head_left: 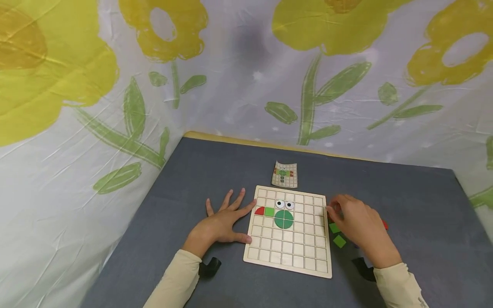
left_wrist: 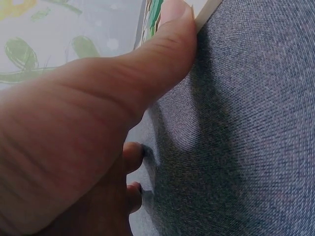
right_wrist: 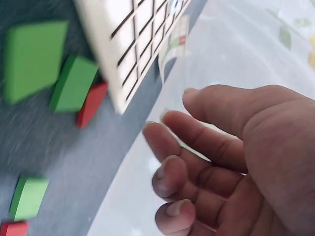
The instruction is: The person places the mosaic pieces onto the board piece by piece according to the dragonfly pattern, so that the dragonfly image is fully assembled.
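A light wooden grid board [head_left: 286,248] lies on the table. On its squares sit two eye pieces [head_left: 289,205], a green circle of quarter pieces [head_left: 288,215], a green square [head_left: 269,211] and a red quarter piece [head_left: 260,211]. My left hand [head_left: 221,224] is spread at the board's left side, its thumb [left_wrist: 170,42] against the edge. Just off the right edge, my right hand [head_left: 358,222] hovers over loose pieces, fingers loosely bent, nothing between thumb and fingertips. Loose green squares [head_left: 339,241] and a red piece [right_wrist: 92,104] lie beneath it; the hand hides some.
Behind the board stands a small curled pattern card [head_left: 285,175] picturing a grid with coloured shapes. Black straps [head_left: 209,268] hang at the wrists. The dark grey table [head_left: 223,162] meets a flower-printed cloth [head_left: 239,98] at its back and sides.
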### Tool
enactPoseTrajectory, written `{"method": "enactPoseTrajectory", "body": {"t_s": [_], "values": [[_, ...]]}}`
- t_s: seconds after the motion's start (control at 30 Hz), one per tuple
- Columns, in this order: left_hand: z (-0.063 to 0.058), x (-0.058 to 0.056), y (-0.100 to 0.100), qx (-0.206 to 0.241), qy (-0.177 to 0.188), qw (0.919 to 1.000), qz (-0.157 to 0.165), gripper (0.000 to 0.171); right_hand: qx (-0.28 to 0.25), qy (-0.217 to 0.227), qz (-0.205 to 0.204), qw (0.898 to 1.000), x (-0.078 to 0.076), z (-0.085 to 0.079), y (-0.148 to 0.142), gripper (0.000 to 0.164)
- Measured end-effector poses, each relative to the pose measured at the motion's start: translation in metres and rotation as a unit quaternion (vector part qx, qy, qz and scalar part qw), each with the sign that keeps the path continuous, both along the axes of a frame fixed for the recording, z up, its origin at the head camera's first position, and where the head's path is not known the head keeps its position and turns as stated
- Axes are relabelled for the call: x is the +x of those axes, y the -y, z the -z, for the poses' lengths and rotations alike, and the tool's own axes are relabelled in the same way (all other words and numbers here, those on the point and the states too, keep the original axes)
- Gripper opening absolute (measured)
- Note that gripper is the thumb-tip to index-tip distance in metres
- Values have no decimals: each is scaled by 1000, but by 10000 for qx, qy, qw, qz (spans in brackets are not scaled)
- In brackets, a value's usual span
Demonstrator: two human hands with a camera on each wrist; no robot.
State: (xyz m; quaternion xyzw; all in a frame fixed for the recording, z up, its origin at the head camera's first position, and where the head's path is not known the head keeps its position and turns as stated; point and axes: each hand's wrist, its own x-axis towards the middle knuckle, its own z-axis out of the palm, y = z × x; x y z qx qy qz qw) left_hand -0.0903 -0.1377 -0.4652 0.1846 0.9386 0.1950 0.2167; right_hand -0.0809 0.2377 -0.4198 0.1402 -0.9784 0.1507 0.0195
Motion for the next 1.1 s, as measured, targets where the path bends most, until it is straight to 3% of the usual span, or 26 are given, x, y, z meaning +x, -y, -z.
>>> {"method": "enactPoseTrajectory", "body": {"t_s": [0.27, 0.5, 0.57, 0.73, 0.8, 1.1], "values": [[-1, 1, 2, -66, -42, 10000, 34, 110, 211, 488, 273, 9982, 12, 1, -16, 18], [0, 0, 4, 46, -39, 10000, 24, 111, 268, 914, 234, 9952, 17, 6, -18, 25], [10, -2, 7, 219, -121, 9997, 40, 112, 282, 1013, 235, 9942, 18, 8, -17, 28], [10, -2, 6, 251, -113, 9996, 39, 111, 311, 1003, 159, 9943, 20, 14, -16, 30], [-1, 0, 3, 84, -25, 10000, 27, 110, 320, 941, 129, 9950, 21, 16, -16, 30], [0, 1, 0, -39, -58, 10000, 5, 111, 474, 1013, 68, 9937, 20, 18, -15, 29]]}}
